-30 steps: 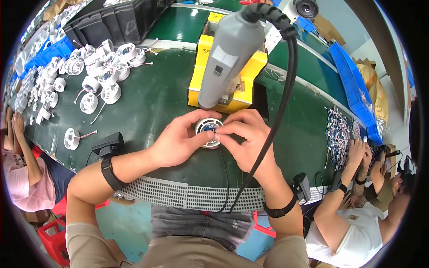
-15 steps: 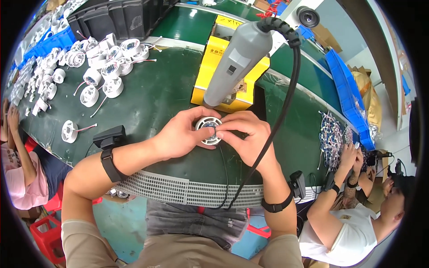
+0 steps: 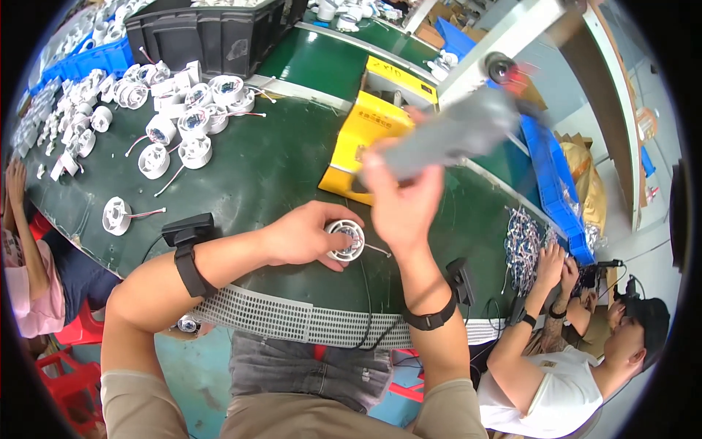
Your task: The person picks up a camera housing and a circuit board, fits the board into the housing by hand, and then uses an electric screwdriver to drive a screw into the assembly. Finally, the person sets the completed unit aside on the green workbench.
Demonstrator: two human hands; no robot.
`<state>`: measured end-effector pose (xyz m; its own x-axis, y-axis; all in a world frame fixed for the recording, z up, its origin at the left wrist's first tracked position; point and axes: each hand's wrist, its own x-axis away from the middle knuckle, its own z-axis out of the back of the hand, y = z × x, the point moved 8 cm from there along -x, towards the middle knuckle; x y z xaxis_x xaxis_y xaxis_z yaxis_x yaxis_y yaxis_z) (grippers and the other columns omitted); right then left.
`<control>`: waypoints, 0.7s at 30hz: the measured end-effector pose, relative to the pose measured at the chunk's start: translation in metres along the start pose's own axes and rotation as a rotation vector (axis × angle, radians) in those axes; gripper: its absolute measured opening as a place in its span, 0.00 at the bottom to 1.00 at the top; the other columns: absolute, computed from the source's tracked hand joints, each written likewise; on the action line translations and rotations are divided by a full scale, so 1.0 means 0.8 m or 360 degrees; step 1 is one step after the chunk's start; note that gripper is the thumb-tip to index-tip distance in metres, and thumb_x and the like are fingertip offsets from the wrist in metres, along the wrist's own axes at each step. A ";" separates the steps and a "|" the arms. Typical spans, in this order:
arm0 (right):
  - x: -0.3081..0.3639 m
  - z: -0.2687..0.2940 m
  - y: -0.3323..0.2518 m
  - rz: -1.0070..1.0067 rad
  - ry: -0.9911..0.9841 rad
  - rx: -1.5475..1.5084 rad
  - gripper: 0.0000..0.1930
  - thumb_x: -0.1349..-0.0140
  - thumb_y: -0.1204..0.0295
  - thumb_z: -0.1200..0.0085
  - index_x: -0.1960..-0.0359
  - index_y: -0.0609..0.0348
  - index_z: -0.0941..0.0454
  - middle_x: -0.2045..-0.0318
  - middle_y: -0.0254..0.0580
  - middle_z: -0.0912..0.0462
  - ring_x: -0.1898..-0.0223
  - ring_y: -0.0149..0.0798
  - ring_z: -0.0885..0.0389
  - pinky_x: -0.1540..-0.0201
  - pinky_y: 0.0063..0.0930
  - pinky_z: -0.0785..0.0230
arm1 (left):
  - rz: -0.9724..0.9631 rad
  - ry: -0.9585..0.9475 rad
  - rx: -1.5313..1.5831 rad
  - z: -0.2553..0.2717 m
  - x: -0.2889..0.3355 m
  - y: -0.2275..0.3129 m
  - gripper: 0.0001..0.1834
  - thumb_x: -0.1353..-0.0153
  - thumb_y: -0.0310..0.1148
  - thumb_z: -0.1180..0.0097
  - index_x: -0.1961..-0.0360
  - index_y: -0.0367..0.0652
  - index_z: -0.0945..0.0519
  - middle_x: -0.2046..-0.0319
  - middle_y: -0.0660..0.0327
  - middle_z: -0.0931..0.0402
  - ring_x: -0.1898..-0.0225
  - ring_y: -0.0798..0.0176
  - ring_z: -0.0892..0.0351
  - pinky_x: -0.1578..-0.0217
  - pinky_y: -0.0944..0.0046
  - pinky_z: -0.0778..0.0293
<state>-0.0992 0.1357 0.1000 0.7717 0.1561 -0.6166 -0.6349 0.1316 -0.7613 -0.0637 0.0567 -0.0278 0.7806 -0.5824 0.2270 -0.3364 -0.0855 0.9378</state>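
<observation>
My left hand (image 3: 307, 233) is closed around a round white plastic housing (image 3: 356, 247), fingers on its rim and thumb over the inside. A small circuit board shows within it, and a thin wire with a plug (image 3: 380, 250) sticks out to the right. My right hand (image 3: 404, 208) grips a grey electric screwdriver (image 3: 457, 135), raised and tilted up to the right; the tool is smeared by motion and its tip cannot be made out. Behind the tool stands a yellow box (image 3: 351, 139), likely a screw feeder, partly covered by tool and hand.
Several white housings with wires (image 3: 194, 121) lie at the left before a black crate (image 3: 205, 36). A single housing (image 3: 115, 216) lies nearer. On the right are a wire bundle (image 3: 523, 245), a blue tray (image 3: 548, 175) and a co-worker (image 3: 570, 366); another person sits far left.
My right hand has left the housing and taken hold of the screwdriver, which has swung up and right. The left hand still holds the housing, whose wire now hangs out to the right.
</observation>
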 end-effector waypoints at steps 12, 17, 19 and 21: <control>-0.037 0.034 0.001 0.0109 0.0615 -0.0359 0.17 0.34 0.76 0.55 0.46 0.63 0.40 0.84 0.36 0.35 0.87 0.31 0.34 0.83 0.27 0.37 | 0.0153 -0.0082 0.0057 0.001 0.001 -0.003 0.18 0.34 0.24 0.53 0.43 0.31 0.32 0.57 0.53 0.24 0.59 0.60 0.19 0.56 0.63 0.17; -0.036 0.029 0.006 0.0130 0.0592 -0.0329 0.17 0.35 0.75 0.54 0.46 0.64 0.40 0.84 0.36 0.34 0.87 0.31 0.34 0.83 0.26 0.37 | 0.0147 -0.0098 0.0052 0.000 0.000 -0.002 0.18 0.33 0.24 0.53 0.44 0.31 0.32 0.57 0.53 0.24 0.59 0.60 0.19 0.56 0.63 0.17; -0.036 0.027 0.007 0.0136 0.0570 -0.0319 0.17 0.35 0.75 0.53 0.46 0.64 0.40 0.84 0.36 0.34 0.87 0.31 0.34 0.83 0.26 0.37 | 0.0151 -0.0090 0.0047 0.001 0.000 -0.002 0.17 0.33 0.24 0.53 0.44 0.31 0.32 0.57 0.53 0.24 0.59 0.60 0.19 0.56 0.63 0.17; -0.037 0.027 0.007 0.0132 0.0565 -0.0336 0.17 0.35 0.75 0.53 0.46 0.65 0.40 0.84 0.37 0.33 0.87 0.31 0.34 0.83 0.26 0.37 | 0.0151 -0.0081 0.0038 0.002 0.001 -0.002 0.17 0.33 0.24 0.53 0.44 0.31 0.32 0.57 0.53 0.24 0.59 0.60 0.19 0.56 0.63 0.17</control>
<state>-0.1260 0.1527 0.1181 0.7067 -0.1943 -0.6803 -0.7023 -0.0764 -0.7077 -0.0633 0.0554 -0.0297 0.7169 -0.6292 0.3002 -0.4205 -0.0469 0.9061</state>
